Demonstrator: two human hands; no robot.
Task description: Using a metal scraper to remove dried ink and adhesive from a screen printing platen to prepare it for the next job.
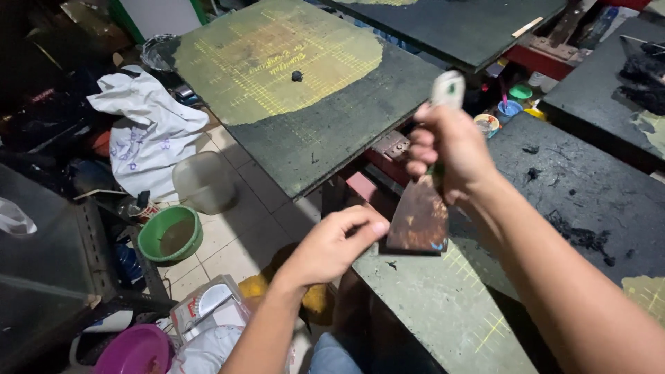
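Right hand is closed around the handle of a scraper, blade hanging down over the near bench edge. Left hand is loosely curled, thumb touching the blade's left edge, likely wiping it. The next move needs light pressure along the blade.

Upper centre, a dark green tabletop carries 1 small black lump; the tiled floor, lower left, bears a green bowl.
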